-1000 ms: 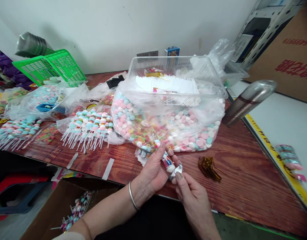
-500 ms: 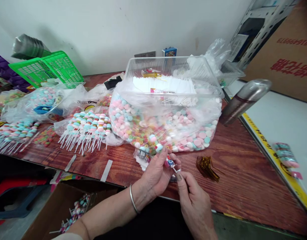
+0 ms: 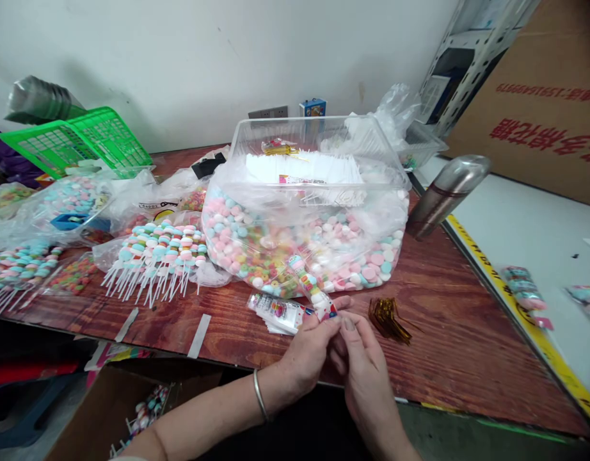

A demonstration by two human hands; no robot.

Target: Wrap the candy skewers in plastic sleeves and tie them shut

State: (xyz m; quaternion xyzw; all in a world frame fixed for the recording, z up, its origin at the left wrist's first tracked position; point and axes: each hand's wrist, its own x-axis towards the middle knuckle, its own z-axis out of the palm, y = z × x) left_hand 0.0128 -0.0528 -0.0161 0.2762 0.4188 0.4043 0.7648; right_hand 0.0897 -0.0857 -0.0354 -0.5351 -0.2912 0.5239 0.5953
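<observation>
My left hand (image 3: 310, 349) and my right hand (image 3: 359, 358) meet at the front edge of the wooden table (image 3: 458, 333). Together they pinch the lower end of a candy skewer in a clear printed sleeve (image 3: 310, 287), which points up and to the left. Both hands have their fingers closed on it. A small stack of flat printed sleeves (image 3: 278, 312) lies just left of my left hand. A bunch of gold twist ties (image 3: 387, 318) lies right of my right hand. Behind them sits a big plastic bag of pastel candies (image 3: 256, 240).
A clear tub (image 3: 318, 137) with white sticks rests on the candy bag. Bagged candy skewers (image 3: 155, 246) and a green basket (image 3: 79, 137) are at the left. A steel flask (image 3: 443, 192) stands at the right beside a white surface (image 3: 530, 237). A cardboard box (image 3: 127, 410) sits below the table.
The skewer has gone from lying across my left palm to sticking up from both hands' fingertips. The stack of sleeves now shows uncovered left of my hand. The view shifted right.
</observation>
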